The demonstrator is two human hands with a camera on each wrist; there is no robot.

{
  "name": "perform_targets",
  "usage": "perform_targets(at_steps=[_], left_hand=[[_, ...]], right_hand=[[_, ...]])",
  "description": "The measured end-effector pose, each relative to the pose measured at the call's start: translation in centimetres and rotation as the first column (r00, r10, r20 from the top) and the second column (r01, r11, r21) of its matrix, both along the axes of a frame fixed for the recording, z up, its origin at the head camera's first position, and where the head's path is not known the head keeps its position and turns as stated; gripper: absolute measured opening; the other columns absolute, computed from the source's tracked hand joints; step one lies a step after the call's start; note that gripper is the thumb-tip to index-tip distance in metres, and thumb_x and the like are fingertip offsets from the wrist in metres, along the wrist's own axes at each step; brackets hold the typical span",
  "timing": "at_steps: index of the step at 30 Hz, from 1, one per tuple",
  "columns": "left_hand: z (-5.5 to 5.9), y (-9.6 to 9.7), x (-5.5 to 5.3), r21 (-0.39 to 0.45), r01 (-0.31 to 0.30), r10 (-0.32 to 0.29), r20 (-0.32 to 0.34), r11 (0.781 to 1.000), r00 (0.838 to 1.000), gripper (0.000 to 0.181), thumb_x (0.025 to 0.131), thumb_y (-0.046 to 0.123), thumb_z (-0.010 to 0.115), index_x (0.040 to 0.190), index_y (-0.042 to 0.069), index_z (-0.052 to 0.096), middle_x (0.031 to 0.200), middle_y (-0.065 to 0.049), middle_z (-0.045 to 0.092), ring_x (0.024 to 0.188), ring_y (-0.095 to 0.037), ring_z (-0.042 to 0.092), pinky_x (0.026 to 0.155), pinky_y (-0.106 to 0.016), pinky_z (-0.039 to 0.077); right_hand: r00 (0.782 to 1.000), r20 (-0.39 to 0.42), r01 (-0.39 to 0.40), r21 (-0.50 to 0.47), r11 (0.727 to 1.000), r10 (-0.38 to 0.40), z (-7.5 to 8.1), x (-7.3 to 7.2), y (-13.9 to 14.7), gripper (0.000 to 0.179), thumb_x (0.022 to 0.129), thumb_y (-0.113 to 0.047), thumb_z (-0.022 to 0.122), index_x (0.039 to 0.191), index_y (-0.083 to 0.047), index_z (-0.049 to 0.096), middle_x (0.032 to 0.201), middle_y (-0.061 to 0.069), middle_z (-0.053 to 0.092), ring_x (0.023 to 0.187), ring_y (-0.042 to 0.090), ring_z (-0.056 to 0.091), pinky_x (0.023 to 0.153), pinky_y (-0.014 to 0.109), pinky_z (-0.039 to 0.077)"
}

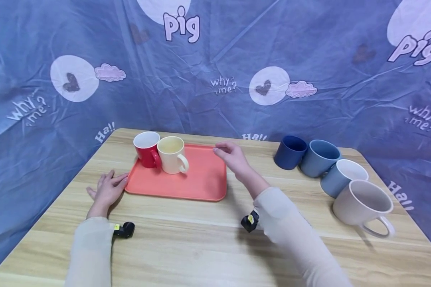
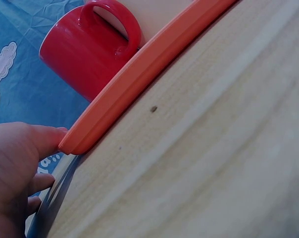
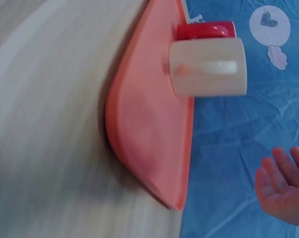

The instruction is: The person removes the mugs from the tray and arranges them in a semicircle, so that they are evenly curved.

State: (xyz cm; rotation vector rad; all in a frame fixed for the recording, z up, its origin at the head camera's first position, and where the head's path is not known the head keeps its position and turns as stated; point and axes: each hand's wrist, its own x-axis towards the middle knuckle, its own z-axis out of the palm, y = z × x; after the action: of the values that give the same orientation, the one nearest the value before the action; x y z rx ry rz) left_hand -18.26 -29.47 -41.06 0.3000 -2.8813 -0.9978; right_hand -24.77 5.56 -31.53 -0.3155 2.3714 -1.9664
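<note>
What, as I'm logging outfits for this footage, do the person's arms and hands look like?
The left sleeve and right sleeve are long and pale off-white. The left hand and right hand are bare, without gloves. Small black devices sit at the cuffs, the left camera and right camera, each with a yellow patch. No cables can be made out.

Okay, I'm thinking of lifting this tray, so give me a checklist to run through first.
1. Coral rectangular tray resting on the wood-grain table: ok.
2. Glossy red cylindrical mug upright on the tray: ok.
3. Cream cylindrical mug upright on the tray: ok.
4. Both mugs empty: cannot tell; their bottoms aren't clearly visible.
5. Left hand touching the tray's edge: ok.
6. Right hand touching the tray: not ok; it hovers clear of it.
</note>
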Motion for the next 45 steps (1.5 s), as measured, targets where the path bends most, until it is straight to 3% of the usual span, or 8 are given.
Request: perform_targets(at_steps=[8,17,25,30,41,45], left_hand=[[0.1,0.0,0.1,-0.010,0.016,-0.016,0.005,1.000,1.000,0.051,0.090,0.042,0.036,0.123,0.004,0.047,0.136,-0.027,0.014,0.124,-0.042,-0.003,0.081,-0.062,-0.021],[0.1,-0.1,0.1,-0.025,0.019,-0.020,-0.002,1.000,1.000,0.051,0.090,0.042,0.036,0.122,0.004,0.047,0.136,-0.028,0.015,0.124,-0.043,-0.002,0.082,-0.063,-0.020],[0.0,-0.2,0.2,-0.037,0.025,-0.026,-0.020,0.999,0.999,0.051,0.090,0.042,0.035,0.122,0.005,0.048,0.135,-0.029,0.016,0.124,-0.043,0.000,0.081,-0.063,-0.020],[-0.1,-0.2,0.1,-0.036,0.024,-0.025,-0.031,0.999,0.999,0.051,0.090,0.043,0.035,0.121,0.005,0.048,0.135,-0.028,0.017,0.124,-0.043,0.000,0.081,-0.063,-0.020],[-0.2,-0.2,0.0,-0.031,0.025,-0.025,-0.026,0.999,0.999,0.053,0.090,0.045,0.034,0.122,0.005,0.048,0.135,-0.028,0.016,0.124,-0.042,-0.001,0.081,-0.063,-0.021],[-0.2,-0.2,0.0,-0.032,0.026,-0.027,-0.019,0.999,0.999,0.054,0.090,0.045,0.033,0.122,0.005,0.047,0.135,-0.028,0.016,0.124,-0.042,-0.001,0.081,-0.063,-0.020]], right_hand=[[0.997,0.002,-0.081,0.052,0.995,0.081,-1.4,-0.2,-3.3,0.024,0.081,-0.006,0.058,0.102,0.005,0.057,0.096,0.015,0.061,0.090,0.021,0.057,0.077,0.026,0.045],[0.985,0.094,-0.152,0.071,0.986,0.145,-2.5,-0.3,-6.0,0.030,0.082,-0.008,0.057,0.107,0.007,0.053,0.101,0.015,0.058,0.095,0.021,0.054,0.080,0.028,0.043],[0.978,0.175,-0.104,-0.040,0.994,0.109,-3.1,-0.3,-7.5,0.030,0.081,-0.005,0.057,0.108,0.008,0.053,0.101,0.016,0.057,0.093,0.022,0.053,0.083,0.030,0.042],[0.965,0.233,-0.090,-0.121,0.988,0.117,-3.7,-0.3,-7.9,0.027,0.081,-0.002,0.056,0.106,0.008,0.053,0.098,0.016,0.057,0.095,0.026,0.054,0.085,0.039,0.040],[0.944,0.303,-0.080,-0.180,0.980,0.132,-4.2,-0.1,-7.8,0.024,0.080,0.000,0.055,0.102,0.009,0.054,0.089,0.012,0.056,0.091,0.031,0.055,0.078,0.042,0.044],[0.943,0.312,-0.060,-0.188,0.980,0.117,-4.3,0.2,-7.8,0.017,0.081,-0.002,0.056,0.095,0.008,0.055,0.083,0.011,0.054,0.080,0.026,0.057,0.075,0.041,0.046]])
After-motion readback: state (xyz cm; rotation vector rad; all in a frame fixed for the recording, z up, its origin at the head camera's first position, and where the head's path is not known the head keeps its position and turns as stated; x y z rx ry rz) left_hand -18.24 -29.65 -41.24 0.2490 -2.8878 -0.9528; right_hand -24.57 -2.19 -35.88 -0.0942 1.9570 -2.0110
